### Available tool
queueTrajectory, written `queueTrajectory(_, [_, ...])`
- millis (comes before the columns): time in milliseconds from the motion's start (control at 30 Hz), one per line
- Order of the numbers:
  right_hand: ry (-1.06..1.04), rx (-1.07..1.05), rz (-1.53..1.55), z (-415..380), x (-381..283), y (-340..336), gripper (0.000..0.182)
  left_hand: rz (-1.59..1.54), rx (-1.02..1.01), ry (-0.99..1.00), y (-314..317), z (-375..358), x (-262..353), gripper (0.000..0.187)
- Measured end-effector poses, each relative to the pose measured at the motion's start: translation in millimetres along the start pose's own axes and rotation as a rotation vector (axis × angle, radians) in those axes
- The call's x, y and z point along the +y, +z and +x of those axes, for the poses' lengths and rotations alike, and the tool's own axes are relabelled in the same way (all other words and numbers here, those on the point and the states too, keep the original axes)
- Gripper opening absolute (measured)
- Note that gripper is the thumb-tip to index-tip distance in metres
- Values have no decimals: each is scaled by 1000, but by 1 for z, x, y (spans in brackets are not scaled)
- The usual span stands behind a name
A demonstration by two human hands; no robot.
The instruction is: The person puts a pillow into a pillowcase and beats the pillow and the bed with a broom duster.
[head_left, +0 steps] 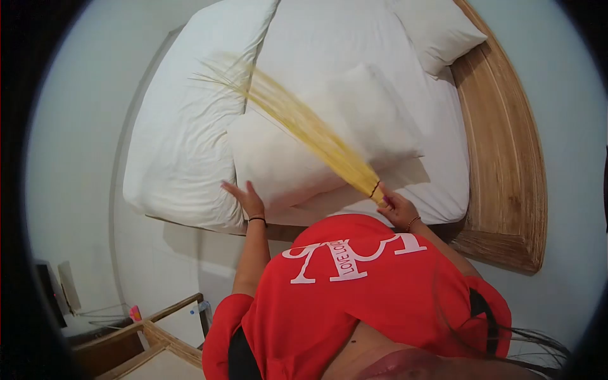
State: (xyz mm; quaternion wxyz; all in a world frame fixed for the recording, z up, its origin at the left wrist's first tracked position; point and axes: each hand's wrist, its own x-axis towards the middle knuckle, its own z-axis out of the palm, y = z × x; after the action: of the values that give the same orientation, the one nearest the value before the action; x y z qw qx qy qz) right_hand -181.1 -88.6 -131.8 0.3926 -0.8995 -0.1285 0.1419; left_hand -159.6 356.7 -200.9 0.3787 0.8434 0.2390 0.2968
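A broom of long thin yellow sticks (310, 133), bound with a dark band near its handle end, slants over the bed. My right hand (399, 210) is closed around the short bound end. Its far tips fan out, blurred, toward the folded white duvet (183, 145). Beneath the broom lies a large white pillow (278, 155), partly covered by the sticks. My left hand (247, 199) is open with fingers spread, holding nothing, close to the pillow's near corner and the duvet's edge.
Another white pillow (440, 31) rests at the upper right, against a wooden headboard (500, 126). White sheet (316, 38) covers the mattress. At the lower left stand a wooden-framed piece of furniture (158, 332) and a dark screen (50, 294) with cables.
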Motion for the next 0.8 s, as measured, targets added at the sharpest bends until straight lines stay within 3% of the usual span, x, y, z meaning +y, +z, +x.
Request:
queueTrajectory(33, [15,75,18,3,14,-1,59,113,-140,45,5,0,-8,88])
queueTrajectory(100, [450,55,-267,22,62,-20,60,498,-551,-17,4,-5,47,96])
queueTrajectory(133, [478,140,-199,22,59,-29,60,692,-752,-54,3,-9,67,101])
queueTrajectory(200, [520,311,-65,21,43,-53,61,674,-685,-4,13,-15,43,106])
queueTrajectory(300, [98,506,11,12,45,-52,62,658,-665,-6,16,-15,25,109])
queueTrajectory(433, [399,132,-291,1,74,-71,61,656,-687,-5,17,-13,23,109])
queueTrajectory(567, [377,515,-61,4,78,-74,62,677,-709,-33,15,-16,31,108])
queueTrajectory(600, [375,499,-33,4,64,-77,62,676,-716,-46,13,-18,28,107])
queueTrajectory(700, [11,457,-177,-10,77,-71,64,681,-720,-59,15,-17,28,106])
queueTrajectory(733, [110,388,-321,-6,87,-71,64,685,-722,-61,15,-18,29,106])
queueTrajectory(800, [348,401,-214,5,109,-66,63,689,-730,-46,14,-17,36,105])
